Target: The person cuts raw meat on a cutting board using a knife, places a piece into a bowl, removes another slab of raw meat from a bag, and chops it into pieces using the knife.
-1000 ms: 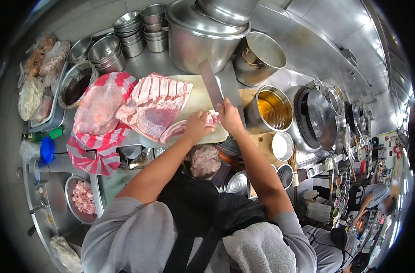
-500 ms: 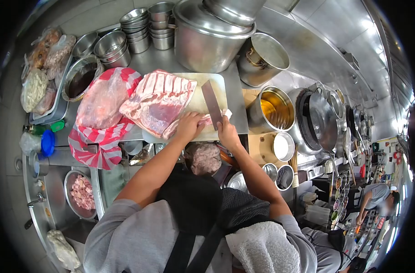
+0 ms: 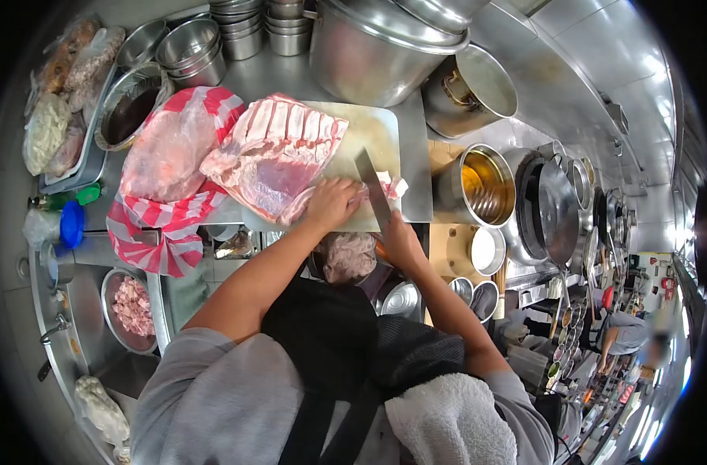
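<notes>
My right hand (image 3: 401, 238) is closed round the handle of a cleaver (image 3: 374, 191), whose blade points up and left over the cutting board (image 3: 369, 130). Cut meat pieces (image 3: 392, 185) lie just right of the blade. My left hand (image 3: 335, 202) presses on a meat strip (image 3: 360, 191) left of the blade, its fingers together on it. Beside that hand, a large slab of ribs (image 3: 277, 159) rests on the board's left part, ribs facing up.
A bagged piece of meat (image 3: 170, 159) sits left of the ribs. Behind the board stands a large lidded pot (image 3: 377, 54). An oil pot (image 3: 489, 186) is at the right. A bowl of cut meat (image 3: 131, 308) is in the sink. A co-worker (image 3: 629, 335) stands far right.
The cleaver has come down onto the strip, and small pieces now lie right of its blade. My right hand has shifted lower. The whole view has moved somewhat.
</notes>
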